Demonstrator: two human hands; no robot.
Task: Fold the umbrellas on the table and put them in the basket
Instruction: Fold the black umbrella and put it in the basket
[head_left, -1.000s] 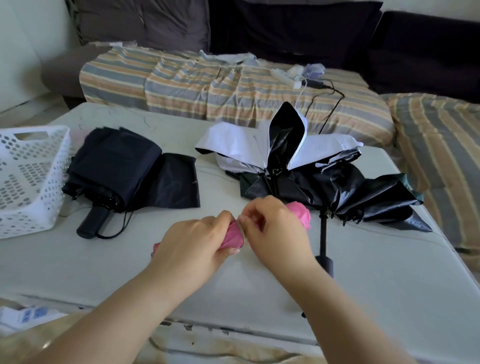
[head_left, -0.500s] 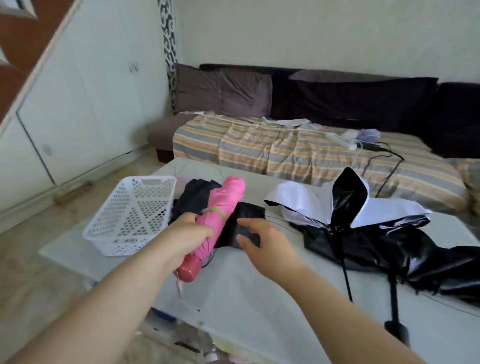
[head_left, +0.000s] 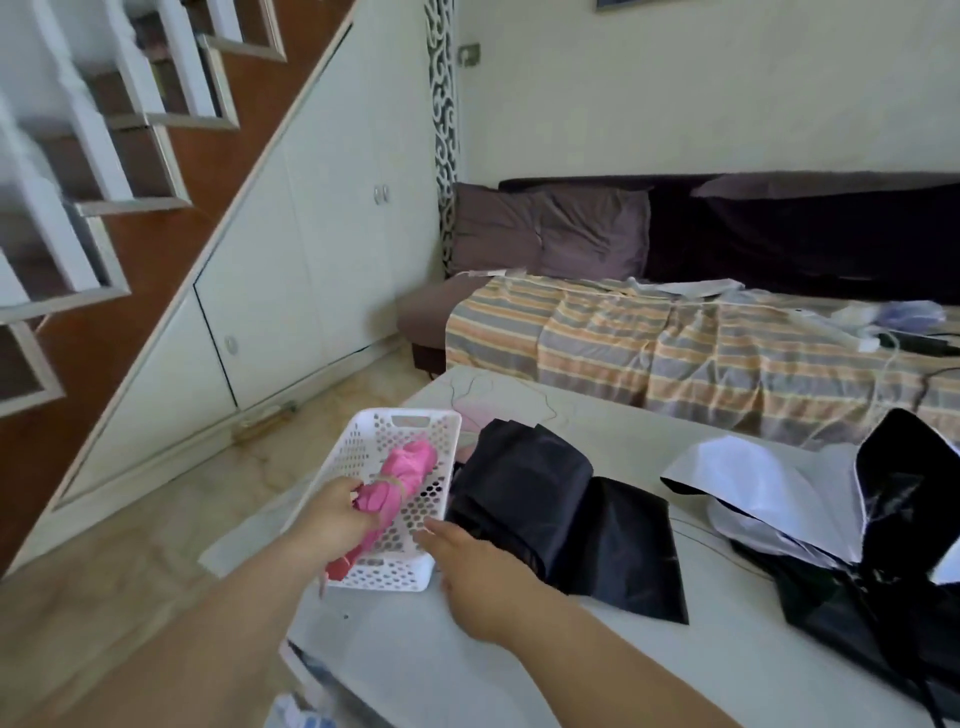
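My left hand (head_left: 332, 519) grips a folded pink umbrella (head_left: 397, 483) and holds it inside the white perforated basket (head_left: 363, 441) at the table's left end. Its handle end sticks out over the basket's near rim. My right hand (head_left: 478, 571) is open, fingers relaxed, beside the basket's right wall. A loosely folded navy umbrella (head_left: 524, 493) lies on the table just right of the basket. Farther right sprawls a black and white umbrella (head_left: 831, 519), half collapsed.
The white table (head_left: 597, 649) stands in front of a sofa with a striped cover (head_left: 649, 353) and dark cushions. Cables and small devices lie on the sofa at the right. A staircase and white cupboard doors are to the left, with bare floor below.
My left hand carried the pink umbrella leftward from above the table into the basket. My right hand let go of it and followed toward the basket. The view swung left.
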